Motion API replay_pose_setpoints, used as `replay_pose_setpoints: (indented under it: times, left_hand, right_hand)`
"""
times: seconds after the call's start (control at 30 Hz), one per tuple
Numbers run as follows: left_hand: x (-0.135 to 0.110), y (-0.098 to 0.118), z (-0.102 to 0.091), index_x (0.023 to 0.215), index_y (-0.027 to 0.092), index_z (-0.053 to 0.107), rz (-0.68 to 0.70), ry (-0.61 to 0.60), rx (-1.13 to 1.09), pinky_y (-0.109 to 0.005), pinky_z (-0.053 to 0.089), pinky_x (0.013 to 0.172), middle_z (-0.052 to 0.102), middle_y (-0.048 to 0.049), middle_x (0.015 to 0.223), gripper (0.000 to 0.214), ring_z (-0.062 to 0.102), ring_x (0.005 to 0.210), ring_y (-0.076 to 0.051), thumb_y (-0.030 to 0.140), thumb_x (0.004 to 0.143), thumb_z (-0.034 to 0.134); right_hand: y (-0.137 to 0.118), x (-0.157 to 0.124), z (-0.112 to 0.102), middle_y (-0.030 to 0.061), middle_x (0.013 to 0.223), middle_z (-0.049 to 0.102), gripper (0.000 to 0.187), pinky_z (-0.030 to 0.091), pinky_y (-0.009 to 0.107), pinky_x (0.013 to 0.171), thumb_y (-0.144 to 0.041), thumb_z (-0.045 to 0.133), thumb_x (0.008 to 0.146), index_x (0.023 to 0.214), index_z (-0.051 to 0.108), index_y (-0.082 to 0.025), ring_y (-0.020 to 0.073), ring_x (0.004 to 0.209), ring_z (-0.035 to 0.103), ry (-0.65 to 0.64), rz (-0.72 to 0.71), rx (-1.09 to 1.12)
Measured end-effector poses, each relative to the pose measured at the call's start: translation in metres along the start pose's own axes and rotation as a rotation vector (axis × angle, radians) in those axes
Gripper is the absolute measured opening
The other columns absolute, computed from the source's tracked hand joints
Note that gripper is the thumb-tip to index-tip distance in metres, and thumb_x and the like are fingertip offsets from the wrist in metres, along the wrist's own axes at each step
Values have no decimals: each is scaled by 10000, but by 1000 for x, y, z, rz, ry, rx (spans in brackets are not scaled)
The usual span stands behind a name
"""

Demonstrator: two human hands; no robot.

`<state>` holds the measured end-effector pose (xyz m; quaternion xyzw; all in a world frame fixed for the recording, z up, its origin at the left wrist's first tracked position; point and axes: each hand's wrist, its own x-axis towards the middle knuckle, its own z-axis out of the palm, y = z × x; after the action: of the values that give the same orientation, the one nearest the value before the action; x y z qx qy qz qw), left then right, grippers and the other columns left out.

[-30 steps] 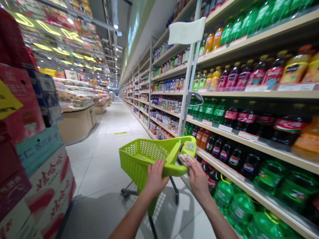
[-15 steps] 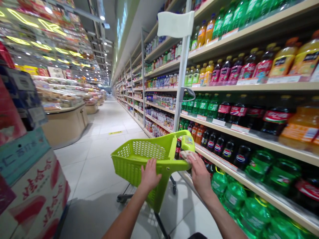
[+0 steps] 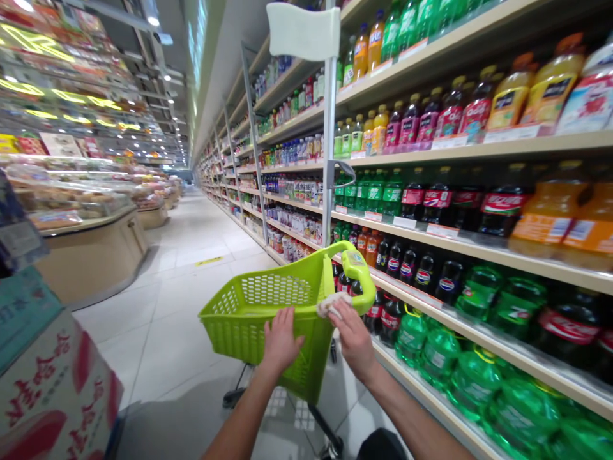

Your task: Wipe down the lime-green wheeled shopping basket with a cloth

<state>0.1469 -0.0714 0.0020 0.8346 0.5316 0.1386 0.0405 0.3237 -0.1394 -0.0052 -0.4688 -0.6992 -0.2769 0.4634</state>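
A lime-green plastic shopping cart [image 3: 301, 367] stands in front of me, its handle [image 3: 366, 291] toward the shelves. My left hand [image 3: 281, 342] grips the near side rim, fingers over the edge and thumb apart; the fingertips are partly hidden. In my right hand [image 3: 352, 335] is a crumpled whitish cloth [image 3: 334, 304], pressed on the rim where the handle joins the basket. The visible part of the basket's inside shows perforated green walls.
Shelves of drink bottles [image 3: 447, 281] run along the right, close to the cart. Large green bottles [image 3: 472, 377] stand at the bottom. Printed cartons [image 3: 52, 390] are stacked at left, with a rounded display counter [image 3: 96, 255] beyond. The tiled aisle [image 3: 165, 300] stretches ahead.
My right hand has moved the cloth left along the cart, from the handle's near end to the rim by its base. My left hand stays on the rim. The view has shifted right.
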Motion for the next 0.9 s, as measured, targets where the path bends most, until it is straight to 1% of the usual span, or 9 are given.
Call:
replay_pose_setpoints:
  times: [0.07,0.13,0.33,0.4,0.57,0.63,0.8,0.83,0.9]
  left_hand:
    - [1,-3,6,1348,149,208,-32,-24,-8,-509,178,1035,218,-121,1435,688,171,1323,-238,253,716,460]
    - [1,0,10,1356,132,179,-38,-30,-12,-510,175,1035,178,-129,1444,724,133,1331,-248,255,707,476]
    - [-1,9,11,1351,169,209,42,-29,3,-526,160,1038,219,-95,1436,691,176,1323,-224,215,708,458]
    - [-1,9,13,1347,176,224,41,-33,13,-529,159,1041,234,-84,1433,672,193,1319,-215,204,713,444]
    - [1,15,22,1351,137,210,45,-3,36,-517,170,1047,225,-90,1435,690,184,1321,-216,197,707,449]
    - [2,19,24,1350,138,216,40,-2,35,-525,175,1043,226,-90,1435,685,188,1319,-220,198,709,451]
    - [3,21,22,1354,175,210,64,-22,47,-536,165,1043,226,-71,1437,688,185,1321,-221,178,708,449]
    - [3,21,22,1356,177,202,61,-31,50,-531,165,1045,218,-72,1440,693,175,1324,-222,181,710,453]
    - [2,20,24,1363,180,177,45,-51,53,-525,174,1043,180,-75,1451,716,139,1332,-226,188,709,467]
  right_hand:
    - [10,-5,-7,96,1250,509,413,369,464,994,-56,353,828,1173,532,-195,199,1241,359,52,78,-24]
    - [13,-19,-4,96,1239,519,419,371,466,992,-51,347,828,1174,532,-197,200,1235,368,29,85,-37]
    - [2,-90,30,89,1067,637,340,515,369,836,-88,366,851,1083,588,-202,173,1086,534,-167,-72,3]
    - [8,-86,24,95,1089,625,361,506,373,857,-71,359,841,1098,580,-195,176,1109,514,-149,-32,10]
    - [43,-33,-1,123,1247,506,402,347,473,1010,-51,371,819,1169,534,-159,215,1254,336,48,130,-51]
    - [50,-41,4,130,1230,520,399,370,462,995,-43,361,818,1157,544,-150,211,1246,349,35,122,-78]
    - [45,-111,24,86,1128,603,409,491,380,884,-30,353,806,1109,576,-191,183,1163,462,-180,42,-62]
    - [45,-113,22,83,1134,600,421,490,379,887,-29,350,804,1124,566,-196,181,1165,460,-183,52,-59]
    - [50,-94,12,92,1197,554,445,447,403,940,-32,346,806,1177,528,-196,187,1202,417,-119,103,-58]
